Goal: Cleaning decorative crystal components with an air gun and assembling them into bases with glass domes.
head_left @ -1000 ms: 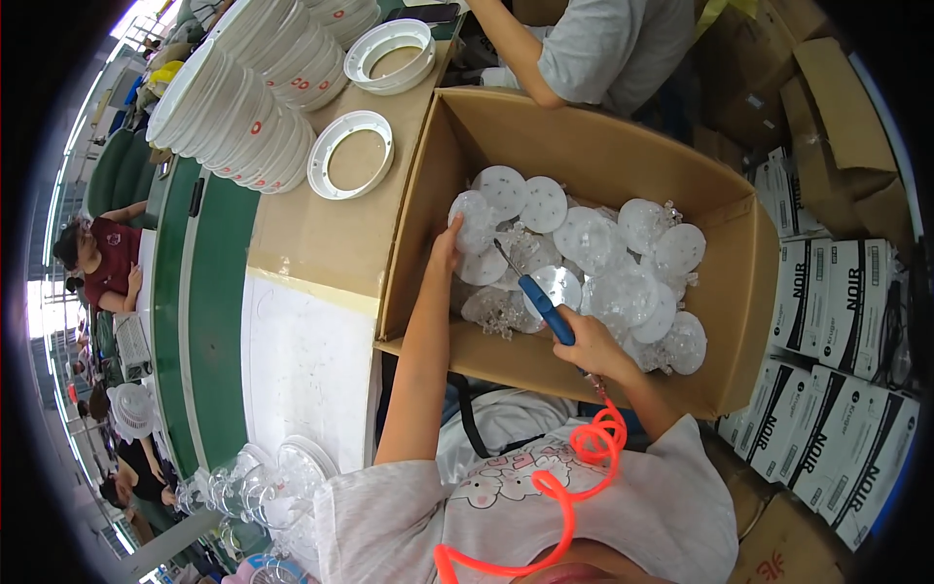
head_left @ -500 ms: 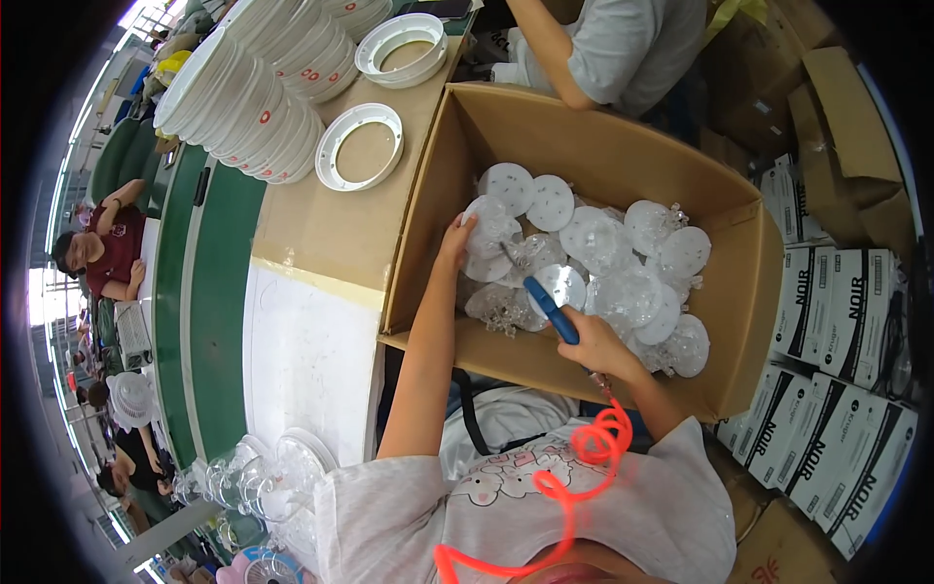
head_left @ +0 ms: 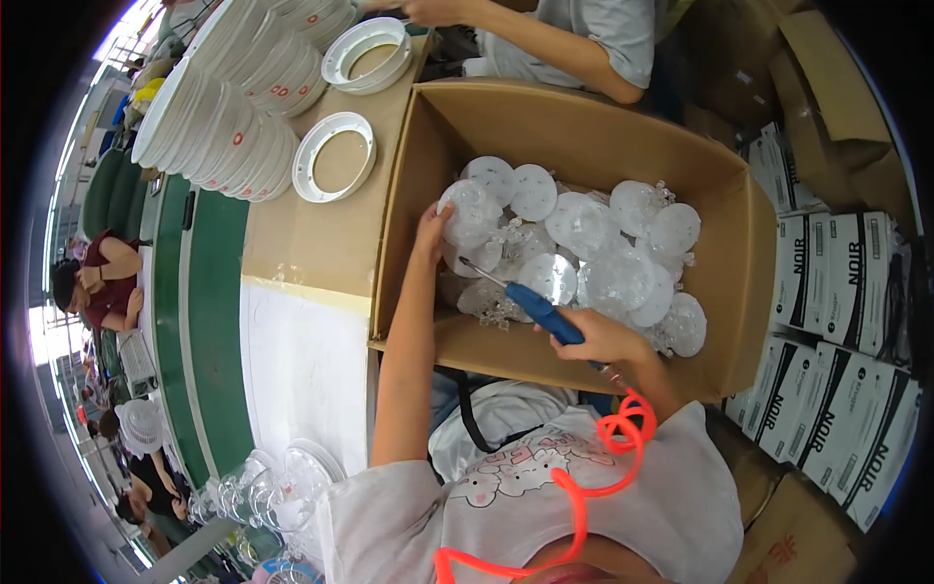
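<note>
Left hand [head_left: 431, 226] reaching into open cardboard box [head_left: 725, 209], fingers spread loosely against clear plastic dome [head_left: 469, 212] at the near-left of the heap; hand touching the dome, not closed round it. Right hand [head_left: 601, 338] wrapped tight about blue-handled tool [head_left: 541, 311], metal tip pointing up-left toward the dome and ending just beside it; contact of tip and dome cannot be told. Orange coiled hose [head_left: 593, 477] running from the tool's rear end down across white shirt. Box filled with clear round plastic covers [head_left: 608, 248], piled loosely, some tilted. Box standing at edge of brown worktop [head_left: 311, 238]. Two white rings [head_left: 334, 156] lying flat on worktop left of box, well apart from the hands. Stacks of white dishes [head_left: 229, 122] beyond the rings. Green conveyor [head_left: 209, 321] alongside the worktop. Another person's arm [head_left: 545, 49] above far side of box. White cartons [head_left: 837, 292] stacked to right of box.
</note>
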Motion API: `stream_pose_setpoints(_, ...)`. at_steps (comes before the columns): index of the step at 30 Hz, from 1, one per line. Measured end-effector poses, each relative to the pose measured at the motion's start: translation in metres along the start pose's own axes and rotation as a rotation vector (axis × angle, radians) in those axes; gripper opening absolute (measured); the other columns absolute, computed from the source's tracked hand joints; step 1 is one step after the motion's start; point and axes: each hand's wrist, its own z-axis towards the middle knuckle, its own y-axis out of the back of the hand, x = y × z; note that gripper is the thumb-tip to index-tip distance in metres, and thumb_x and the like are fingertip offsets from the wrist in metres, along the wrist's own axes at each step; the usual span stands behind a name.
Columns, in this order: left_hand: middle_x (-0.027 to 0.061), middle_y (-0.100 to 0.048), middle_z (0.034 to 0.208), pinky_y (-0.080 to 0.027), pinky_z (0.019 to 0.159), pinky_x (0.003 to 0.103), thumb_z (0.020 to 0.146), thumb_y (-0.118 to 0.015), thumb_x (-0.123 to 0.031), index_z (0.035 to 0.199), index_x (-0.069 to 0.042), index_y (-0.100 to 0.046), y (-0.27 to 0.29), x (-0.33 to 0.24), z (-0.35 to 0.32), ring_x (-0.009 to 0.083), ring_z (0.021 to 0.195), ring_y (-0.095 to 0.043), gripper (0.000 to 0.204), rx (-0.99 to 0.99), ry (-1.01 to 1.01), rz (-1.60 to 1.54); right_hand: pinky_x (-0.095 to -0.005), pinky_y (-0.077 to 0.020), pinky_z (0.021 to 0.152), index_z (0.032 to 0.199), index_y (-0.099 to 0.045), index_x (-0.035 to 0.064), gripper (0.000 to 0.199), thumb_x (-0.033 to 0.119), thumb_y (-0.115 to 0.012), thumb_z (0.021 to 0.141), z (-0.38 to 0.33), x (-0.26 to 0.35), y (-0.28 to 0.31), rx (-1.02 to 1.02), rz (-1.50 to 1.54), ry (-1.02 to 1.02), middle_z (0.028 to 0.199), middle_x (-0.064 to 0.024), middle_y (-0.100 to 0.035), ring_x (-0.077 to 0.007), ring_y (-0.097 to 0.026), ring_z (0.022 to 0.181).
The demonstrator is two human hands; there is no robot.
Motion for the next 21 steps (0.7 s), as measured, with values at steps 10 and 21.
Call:
stream_pose_setpoints(10, 0.0025, -0.059, 0.090, -0.043, 0.061, 0.023, 0.079, -0.066, -0.022, 0.100, -0.008, -0.056, -0.006, -0.149, -0.158, 0.0094, 0.075, -0.054, 0.027, -0.415, -0.304, -0.069, -0.0264, -0.0387, 0.073, 0.119, -0.038, -0.0019, 0.061, 0.017, -0.060, 0.066, -0.059, 0.012, 0.054, 0.112, 0.741, 0.188, 0.081, -0.0063, -0.053, -0.0148, -0.052, 0.078)
stream_pose_setpoints(21, 0.0123, -0.057, 0.112, -0.050, 0.081, 0.037, 0.088, -0.054, -0.024, 0.114, 0.000, -0.050, 0.233, -0.145, -0.223, 0.0226, 0.099, -0.057, 0.036, -0.749, -0.148, -0.079, -0.0256, -0.0394, 0.068, 0.115, -0.044, 0.0008, 0.048, 0.009, -0.054, 0.070, -0.035, -0.006, 0.041, -0.051, 0.638, 0.096, 0.078, -0.0040, -0.052, -0.0121, -0.052, 0.072)
